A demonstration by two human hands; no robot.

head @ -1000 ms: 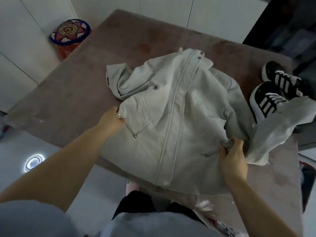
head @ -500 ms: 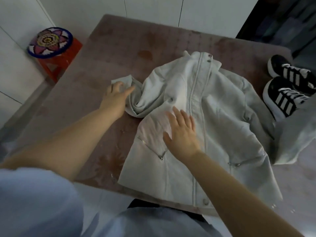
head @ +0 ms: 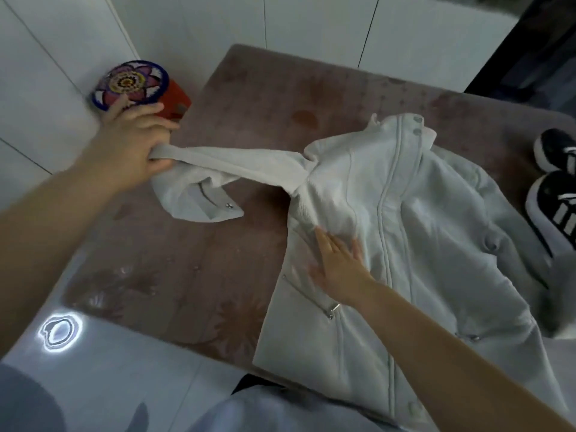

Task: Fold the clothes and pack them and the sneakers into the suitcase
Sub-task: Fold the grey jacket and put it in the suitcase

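A pale grey zip jacket lies front up on the brown table. Its left sleeve is stretched out to the left, and my left hand grips that sleeve near the cuff. My right hand presses flat on the jacket's front, just left of the zip, fingers straight. Two black sneakers with white stripes stand at the table's right edge, partly cut off by the frame. No suitcase is in view.
A red stool with a round flower-patterned cushion stands by the table's far left corner, just behind my left hand. White cupboard doors run along the back. A glossy pale floor lies below the table's near edge.
My left hand has taken the bunched left sleeve and pulled it out straight to the left. My right hand has stayed flat on the jacket front.
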